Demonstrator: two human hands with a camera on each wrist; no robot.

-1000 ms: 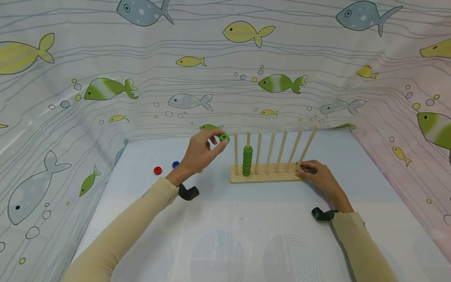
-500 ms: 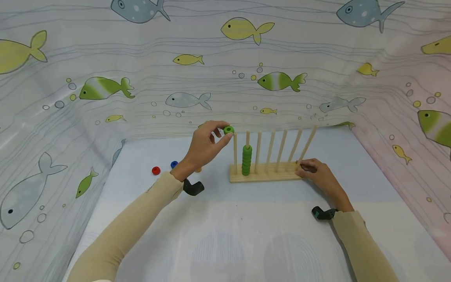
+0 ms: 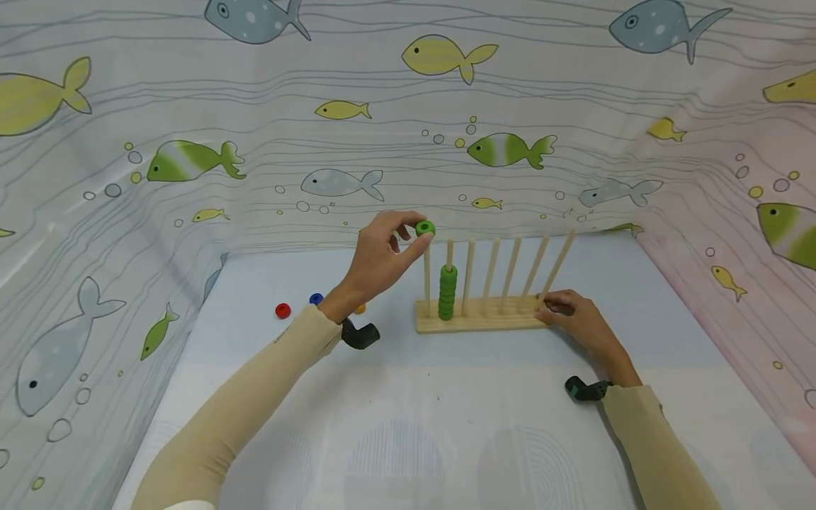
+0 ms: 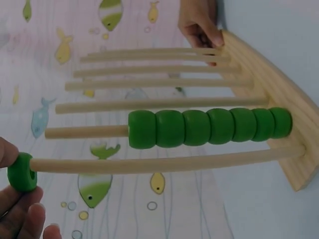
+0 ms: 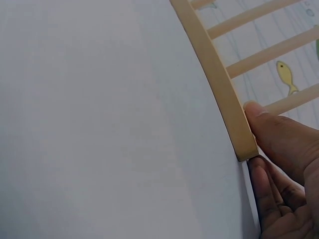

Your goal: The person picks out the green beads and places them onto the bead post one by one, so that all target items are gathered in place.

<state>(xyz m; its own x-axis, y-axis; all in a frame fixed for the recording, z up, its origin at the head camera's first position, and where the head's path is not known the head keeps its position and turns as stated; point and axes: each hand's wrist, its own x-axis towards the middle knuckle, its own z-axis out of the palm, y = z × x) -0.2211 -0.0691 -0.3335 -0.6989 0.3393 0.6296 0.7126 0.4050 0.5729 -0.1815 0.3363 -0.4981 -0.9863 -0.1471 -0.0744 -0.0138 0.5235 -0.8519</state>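
My left hand (image 3: 382, 255) pinches a green bead (image 3: 425, 228) between thumb and fingers, right at the top of the leftmost peg (image 3: 427, 280). In the left wrist view the hole of the green bead (image 4: 22, 172) faces that peg's tip. The second peg carries a stack of several green beads (image 3: 448, 292); the other pegs are bare. All stand on a wooden base (image 3: 481, 324), the rightmost ones leaning right. My right hand (image 3: 580, 319) grips the base's right end, thumb on top and fingers by its end, as the base (image 5: 219, 89) shows in the right wrist view.
On the table left of the rack lie a red bead (image 3: 283, 310) and a blue bead (image 3: 315, 299). A yellow-orange bead (image 3: 360, 309) shows partly behind my left wrist. A fish-patterned sheet (image 3: 357, 156) rises behind and at both sides.
My left hand has moved up and to the right with the green bead, from left of the rack to the leftmost peg's tip. My right hand stays on the base.
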